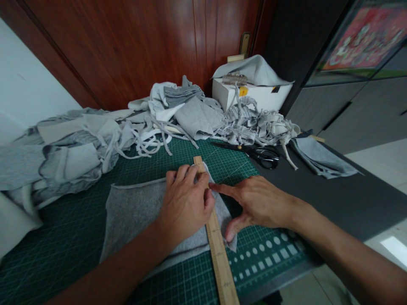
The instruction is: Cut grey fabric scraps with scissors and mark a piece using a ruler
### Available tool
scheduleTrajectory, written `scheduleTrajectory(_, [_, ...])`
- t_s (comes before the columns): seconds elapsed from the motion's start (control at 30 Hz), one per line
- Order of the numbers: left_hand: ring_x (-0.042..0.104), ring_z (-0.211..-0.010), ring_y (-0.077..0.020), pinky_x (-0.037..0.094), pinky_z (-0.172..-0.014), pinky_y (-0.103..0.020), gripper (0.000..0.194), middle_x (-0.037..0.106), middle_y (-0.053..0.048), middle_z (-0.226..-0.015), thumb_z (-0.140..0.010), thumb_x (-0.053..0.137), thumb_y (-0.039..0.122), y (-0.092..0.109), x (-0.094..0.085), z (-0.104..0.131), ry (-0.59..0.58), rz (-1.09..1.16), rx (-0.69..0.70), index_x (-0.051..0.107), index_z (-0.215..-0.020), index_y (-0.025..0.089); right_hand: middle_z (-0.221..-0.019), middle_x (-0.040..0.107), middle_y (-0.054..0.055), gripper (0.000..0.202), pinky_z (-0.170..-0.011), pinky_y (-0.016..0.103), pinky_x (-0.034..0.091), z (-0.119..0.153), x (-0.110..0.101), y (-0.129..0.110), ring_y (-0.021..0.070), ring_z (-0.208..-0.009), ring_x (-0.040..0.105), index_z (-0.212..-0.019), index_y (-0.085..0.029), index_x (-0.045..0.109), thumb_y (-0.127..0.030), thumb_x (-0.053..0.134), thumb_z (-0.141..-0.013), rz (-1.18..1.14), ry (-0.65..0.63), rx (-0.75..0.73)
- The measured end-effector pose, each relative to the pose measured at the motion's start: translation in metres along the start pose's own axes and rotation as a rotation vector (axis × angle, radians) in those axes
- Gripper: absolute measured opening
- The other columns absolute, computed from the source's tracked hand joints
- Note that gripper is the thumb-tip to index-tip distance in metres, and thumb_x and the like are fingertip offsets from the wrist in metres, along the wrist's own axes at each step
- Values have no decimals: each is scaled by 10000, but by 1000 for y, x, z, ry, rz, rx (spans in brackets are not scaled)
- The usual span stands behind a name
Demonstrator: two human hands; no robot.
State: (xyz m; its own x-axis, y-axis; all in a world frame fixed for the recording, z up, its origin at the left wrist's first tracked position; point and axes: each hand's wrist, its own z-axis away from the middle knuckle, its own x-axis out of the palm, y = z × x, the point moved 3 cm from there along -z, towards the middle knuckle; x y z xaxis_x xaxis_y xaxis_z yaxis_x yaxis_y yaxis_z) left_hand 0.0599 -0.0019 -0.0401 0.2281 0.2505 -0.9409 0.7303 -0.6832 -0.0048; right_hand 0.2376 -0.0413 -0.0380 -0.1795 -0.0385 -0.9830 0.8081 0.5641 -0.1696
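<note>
A piece of grey fabric (136,212) lies flat on the green cutting mat (178,284). Across its right part runs a wooden ruler (219,254), whose near end reaches the bottom of the view. My left hand (187,205), fingers bent and closed, presses on the ruler near its far end. On the ruler's other side is my right hand (262,201), index finger and thumb spread apart. Its index fingertip touches the ruler's edge beside my left thumb, and its thumb rests at the fabric's right margin. The fabric under my left hand and forearm is hidden.
Black scissors (263,156) lie beyond my right hand. Heaped grey fabric scraps and strips (108,131) line the back and left. A white box (263,95) stands at the back, with folded grey cloth (321,156) to its right. The dark table's edge (378,182) is at right.
</note>
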Motion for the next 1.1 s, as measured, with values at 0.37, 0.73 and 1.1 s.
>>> scheduleTrajectory(0.37, [536, -1255, -380, 418, -959, -595, 350, 656, -140, -1378, -969, 487, 280, 4, 4, -4, -30, 50, 3, 667, -1248, 169, -838, 819, 155, 1182, -598, 375, 445, 2, 0, -1, 403, -756, 799, -1429, -77, 617, -975, 635, -662, -42, -36, 71])
scheduleTrajectory(0.73, [417, -1428, -392, 375, -1071, -573, 880, 453, -155, -1644, -870, 692, 679, -15, 2, -5, -243, 179, 162, 489, -1562, 175, -941, 838, 167, 1238, -681, 382, 494, 4, -1, 3, 399, -853, 808, -1555, -111, 526, -919, 748, -644, -162, -50, 77])
scheduleTrajectory(1.1, [271, -1552, -441, 230, -1200, -577, 1378, 261, -202, -1750, -637, 524, 1043, -27, 9, 5, -307, 158, 216, 278, -1680, 177, -803, 797, 112, 1217, -610, 313, 380, 6, -2, 6, 286, -693, 738, -1554, -63, 531, -913, 713, -702, -201, -19, 45])
